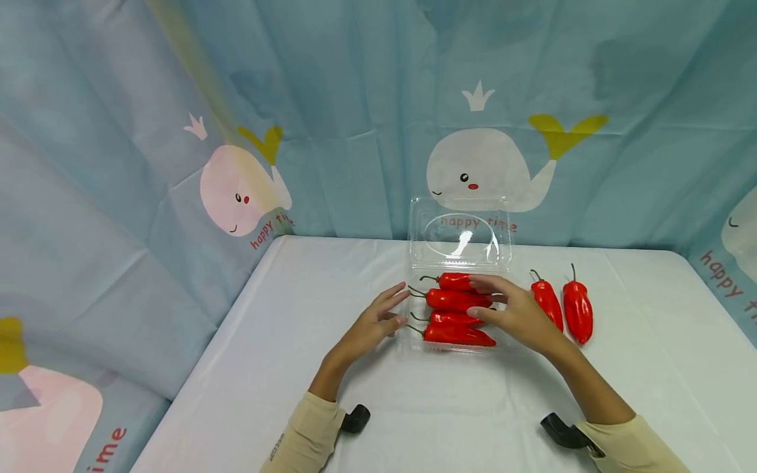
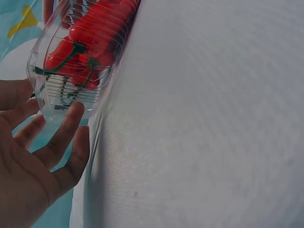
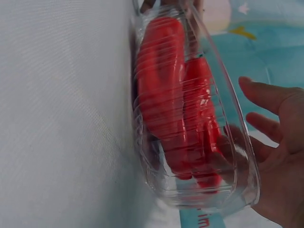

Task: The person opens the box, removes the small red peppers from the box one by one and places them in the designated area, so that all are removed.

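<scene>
Several red chili peppers (image 1: 458,301) with green stems lie side by side in a clear plastic clamshell box (image 1: 412,345). My left hand (image 1: 368,330) is at the box's left end, its fingers spread and close to the clear wall. In the left wrist view, its fingertips (image 2: 76,110) appear to touch that wall. Over the right end reaches my right hand (image 1: 520,316), thumb and fingers apart above the pepper tips. The right wrist view shows some of its fingers behind the clear wall; whether they touch a pepper I cannot tell.
The box's transparent lid (image 1: 460,236) stands raised at the back, near the curtain (image 1: 355,184). To the right of the box, two more red peppers (image 1: 578,312) lie on the white tablecloth (image 1: 284,309). A black wrist mount (image 1: 356,419) sticks out from each sleeve.
</scene>
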The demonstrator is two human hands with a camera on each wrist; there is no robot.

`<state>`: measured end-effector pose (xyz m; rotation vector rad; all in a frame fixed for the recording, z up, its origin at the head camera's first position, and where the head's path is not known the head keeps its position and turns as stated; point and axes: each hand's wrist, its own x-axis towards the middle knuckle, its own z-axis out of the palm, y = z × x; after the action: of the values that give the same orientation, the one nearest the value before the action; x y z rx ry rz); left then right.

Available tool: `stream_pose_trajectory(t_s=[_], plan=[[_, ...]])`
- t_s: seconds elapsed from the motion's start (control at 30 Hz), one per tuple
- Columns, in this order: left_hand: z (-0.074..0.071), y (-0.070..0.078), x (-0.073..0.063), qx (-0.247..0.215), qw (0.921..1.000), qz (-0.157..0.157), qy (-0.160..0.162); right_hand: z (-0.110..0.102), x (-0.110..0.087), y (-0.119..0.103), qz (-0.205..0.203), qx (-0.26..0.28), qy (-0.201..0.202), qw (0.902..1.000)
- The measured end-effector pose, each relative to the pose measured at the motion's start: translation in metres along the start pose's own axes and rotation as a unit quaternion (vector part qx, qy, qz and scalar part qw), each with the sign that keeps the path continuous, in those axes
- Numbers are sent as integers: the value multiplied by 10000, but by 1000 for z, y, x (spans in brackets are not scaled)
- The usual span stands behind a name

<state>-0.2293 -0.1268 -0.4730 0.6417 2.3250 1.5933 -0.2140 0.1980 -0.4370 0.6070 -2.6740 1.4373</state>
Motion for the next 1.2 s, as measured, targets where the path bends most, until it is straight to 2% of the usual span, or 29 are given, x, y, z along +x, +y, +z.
stream_pose_trajectory(t_s=[0.73,1.2], plan=[[0,-2,-1,-179,9998,6,-58,14,17,3,309,-19,-453,9985],[0,-1,-1,-154,9999,-17,-23,24,24,3,403,-356,-460,9975]])
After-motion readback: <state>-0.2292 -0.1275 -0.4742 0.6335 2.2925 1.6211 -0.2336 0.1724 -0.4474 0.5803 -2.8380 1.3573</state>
